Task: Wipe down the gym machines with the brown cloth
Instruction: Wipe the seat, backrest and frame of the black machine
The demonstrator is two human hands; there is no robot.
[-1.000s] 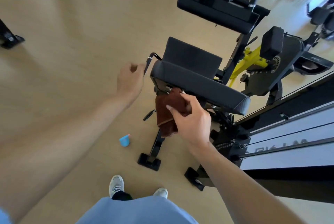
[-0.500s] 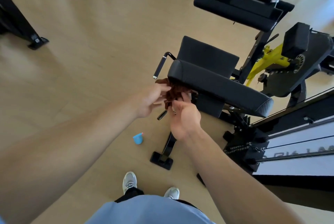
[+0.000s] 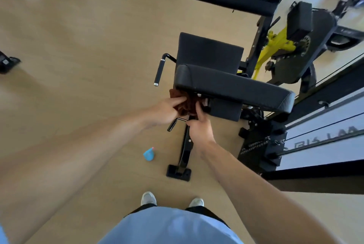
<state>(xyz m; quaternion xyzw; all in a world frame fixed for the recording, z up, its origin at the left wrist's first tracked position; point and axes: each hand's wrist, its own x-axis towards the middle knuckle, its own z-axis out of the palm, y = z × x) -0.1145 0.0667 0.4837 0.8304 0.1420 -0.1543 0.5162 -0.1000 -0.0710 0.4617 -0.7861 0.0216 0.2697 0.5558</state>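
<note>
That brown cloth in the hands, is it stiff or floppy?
Probably floppy: the brown cloth bunches into folds between the left hand and right hand. Likely light too, since fingertips alone seem to hold it.

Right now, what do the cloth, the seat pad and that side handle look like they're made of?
Brown cloth: soft fabric, probably terry or microfibre; it bunches and folds in both hands.
Seat pad: black padded vinyl or leatherette by its matte sheen, rounded edges and stitched seam.
Side handle: black grip, likely rubber or foam, with shiny metal end rings.
</note>
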